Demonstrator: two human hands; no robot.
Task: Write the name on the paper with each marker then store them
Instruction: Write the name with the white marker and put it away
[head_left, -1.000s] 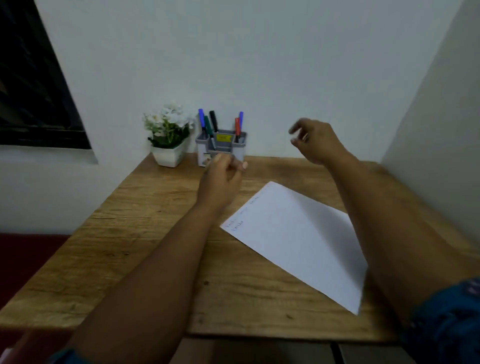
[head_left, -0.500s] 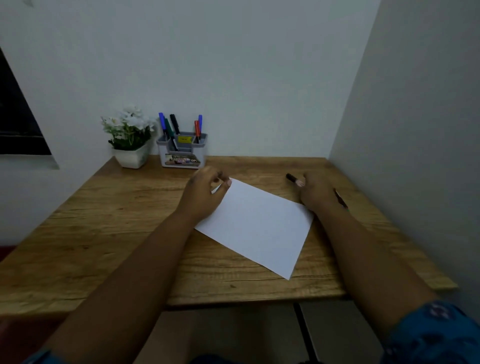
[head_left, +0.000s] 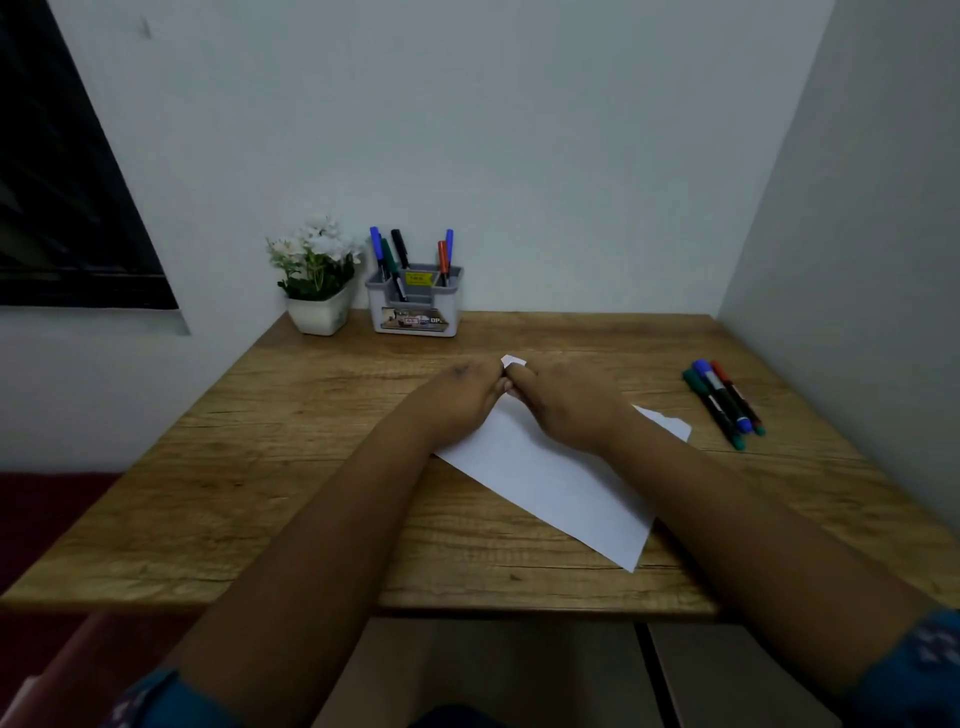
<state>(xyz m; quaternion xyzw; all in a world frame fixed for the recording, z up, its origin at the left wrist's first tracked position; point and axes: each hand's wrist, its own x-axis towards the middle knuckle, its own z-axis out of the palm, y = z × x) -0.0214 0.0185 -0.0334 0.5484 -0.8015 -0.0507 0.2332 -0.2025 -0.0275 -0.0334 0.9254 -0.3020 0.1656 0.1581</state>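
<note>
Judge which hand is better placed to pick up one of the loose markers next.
Right. The three loose markers lie on the table to the right of the paper, on the right hand's side. The left hand would have to cross over. Both hands now hold the paper's far corner.

The scene was dim and evenly lit, with a cool grey cast on the wall (head_left: 519, 130) and no glare anywhere. Shadows were soft and faint, darkest along the forearms. The window (head_left: 62, 182) at left was black and gave no light. Wide-angle distortion bowed the table (head_left: 260, 493) edges and leaned the walls. Detail was soft and slightly smeared throughout.
</note>
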